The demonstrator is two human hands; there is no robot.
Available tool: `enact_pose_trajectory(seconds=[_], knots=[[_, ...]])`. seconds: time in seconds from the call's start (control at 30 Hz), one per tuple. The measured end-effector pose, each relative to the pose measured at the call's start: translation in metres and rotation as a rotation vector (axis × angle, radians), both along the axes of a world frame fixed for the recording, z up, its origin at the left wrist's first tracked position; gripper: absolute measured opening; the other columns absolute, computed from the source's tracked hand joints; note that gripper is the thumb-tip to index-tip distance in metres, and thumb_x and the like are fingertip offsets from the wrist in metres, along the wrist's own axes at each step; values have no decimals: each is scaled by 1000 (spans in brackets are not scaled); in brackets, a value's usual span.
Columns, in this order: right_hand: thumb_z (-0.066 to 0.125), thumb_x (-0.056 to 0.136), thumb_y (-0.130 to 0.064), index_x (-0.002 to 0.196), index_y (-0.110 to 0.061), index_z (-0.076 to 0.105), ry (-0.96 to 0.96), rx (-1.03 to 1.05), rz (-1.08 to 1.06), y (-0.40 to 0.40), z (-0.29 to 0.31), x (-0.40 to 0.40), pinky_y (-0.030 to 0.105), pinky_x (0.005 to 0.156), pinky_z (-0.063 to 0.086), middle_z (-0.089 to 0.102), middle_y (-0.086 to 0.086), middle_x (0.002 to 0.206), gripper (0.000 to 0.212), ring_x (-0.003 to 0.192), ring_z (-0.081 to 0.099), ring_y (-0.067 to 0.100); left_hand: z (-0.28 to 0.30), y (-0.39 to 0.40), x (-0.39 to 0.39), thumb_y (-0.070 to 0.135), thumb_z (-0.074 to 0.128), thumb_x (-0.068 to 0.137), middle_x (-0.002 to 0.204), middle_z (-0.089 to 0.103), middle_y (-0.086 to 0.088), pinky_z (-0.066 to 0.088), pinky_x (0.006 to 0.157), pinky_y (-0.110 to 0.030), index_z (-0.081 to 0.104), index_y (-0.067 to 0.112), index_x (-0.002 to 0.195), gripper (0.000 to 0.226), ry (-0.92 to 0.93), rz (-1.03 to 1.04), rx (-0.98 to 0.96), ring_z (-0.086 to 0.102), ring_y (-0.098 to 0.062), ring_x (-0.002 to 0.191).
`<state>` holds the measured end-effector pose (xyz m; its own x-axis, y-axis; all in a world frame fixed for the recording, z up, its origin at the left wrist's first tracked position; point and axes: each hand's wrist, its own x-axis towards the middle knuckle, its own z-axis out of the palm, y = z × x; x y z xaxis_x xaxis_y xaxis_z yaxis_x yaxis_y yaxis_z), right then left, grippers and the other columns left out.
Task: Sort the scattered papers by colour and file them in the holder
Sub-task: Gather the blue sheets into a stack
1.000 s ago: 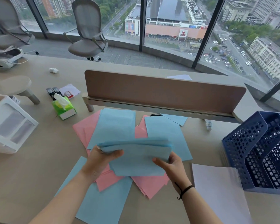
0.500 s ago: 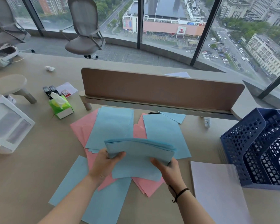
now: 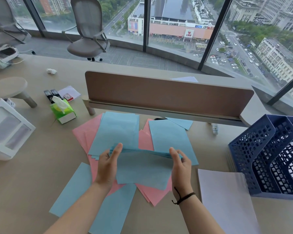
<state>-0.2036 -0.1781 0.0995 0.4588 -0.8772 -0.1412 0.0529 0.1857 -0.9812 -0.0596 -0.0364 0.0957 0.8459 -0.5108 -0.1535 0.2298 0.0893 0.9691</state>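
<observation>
A: Status. Your left hand [image 3: 107, 163] and right hand [image 3: 180, 163] stand at the short sides of the blue stack [image 3: 143, 168], palms facing each other, fingers nearly straight and pressed to its edges. You're bracing it between the palms rather than clamping it. The stack is just above the desk [image 3: 32, 183], in the near centre, sagging a little between the hands.

B: So I'm squaring it up?

A: Looks that way. Tap the near long edge down on bare desk, not on the loose sheets, and let your palms nudge the sides flush. Keep the pressure light; squeeze harder and the middle will bow more.

B: What's left loose?

A: Blue sheets [image 3: 115, 130] on the far side and one at the near left, with pink sheets [image 3: 152, 193] under and around them. A white pile [image 3: 227, 200] lies near right, just beside the blue file holder [image 3: 264, 159].

B: Then into the holder?

A: I'd collect the stray blues first, align once, then carry the lot right. Which slot it suits, I can't tell; the compartments look empty from here.
</observation>
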Motion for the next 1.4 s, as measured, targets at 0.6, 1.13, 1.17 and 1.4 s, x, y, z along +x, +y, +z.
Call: enact_pose_trajectory(seconds=[0.6,1.13,1.17,1.4], knots=[[54,75,-79,57,-10,24,86,-124,-18,21,-5,11,27,51,17,22,3,56,78,54,20,15,3,-17,-11,90,64,51,50,20,14,14,49,-26,22,27,52,75,-245,59,213,16,-9,52],[65,90,6,98,-1,77,85,88,485,6,0,-18,35,79,59,77,12,100,16,90,73,22,21,-17,24,92,61,50,69,36,-1,31,68,-34,34,19,60,78,-63,454,170,32,-17,68],[64,91,4,96,-1,78,79,93,460,7,2,-16,38,80,59,77,12,99,16,88,73,23,19,-15,27,94,61,47,70,37,0,31,69,-34,38,18,61,80,-74,423,166,32,-15,67],[59,95,2,86,-9,80,-10,66,299,-3,12,-12,38,79,55,76,7,91,25,84,68,21,36,11,37,34,93,58,101,77,0,59,84,-32,70,10,105,57,-232,-280,164,73,-16,94]])
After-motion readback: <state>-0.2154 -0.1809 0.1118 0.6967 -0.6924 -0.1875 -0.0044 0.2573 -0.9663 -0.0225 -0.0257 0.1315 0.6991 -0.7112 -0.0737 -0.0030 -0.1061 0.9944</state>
